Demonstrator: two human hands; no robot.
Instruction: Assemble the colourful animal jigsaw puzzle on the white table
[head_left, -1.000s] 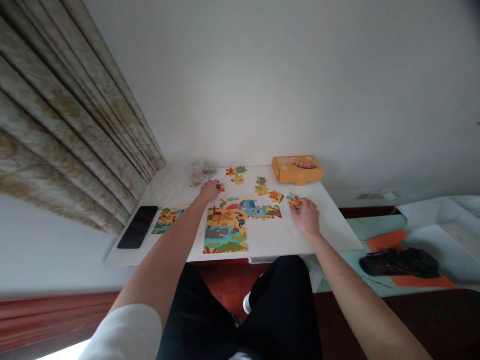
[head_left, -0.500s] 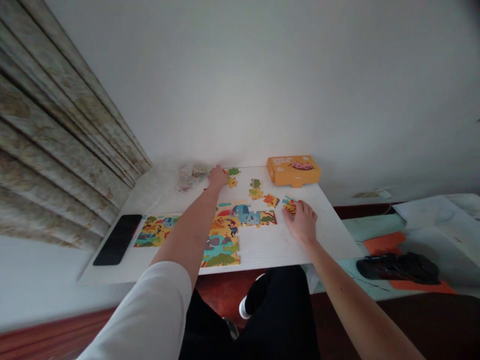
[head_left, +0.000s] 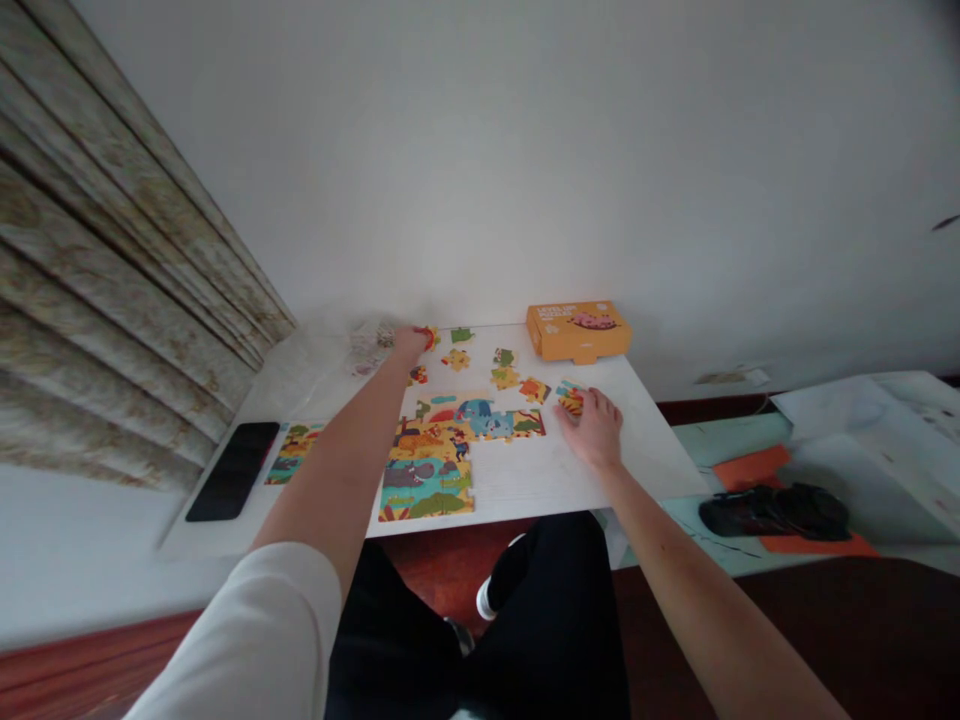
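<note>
My left hand (head_left: 410, 343) reaches to the back of the white table, its fingers closed at a red and yellow puzzle piece (head_left: 431, 338). My left forearm hides part of the table and of the picture sheet (head_left: 295, 455) beside the phone. My right hand (head_left: 596, 430) rests at the right, thumb and fingers around an orange-striped puzzle piece (head_left: 571, 398). Between my arms lies a partly joined animal puzzle (head_left: 427, 470) with a hippo and a blue elephant. Loose pieces lie behind it: a green piece (head_left: 462, 335), a yellow piece (head_left: 455, 360) and an orange piece (head_left: 535, 390), among others.
A yellow puzzle box (head_left: 579, 333) stands at the back right against the wall. Clear plastic wrapping (head_left: 322, 365) lies at the back left, and a black phone (head_left: 232, 472) at the left edge. Right of the table, a low glass surface holds a black object (head_left: 776, 512).
My left hand has shifted left along the back of the table, the red and yellow piece moving with it. My right hand stays at its piece. The view has shifted slightly.
</note>
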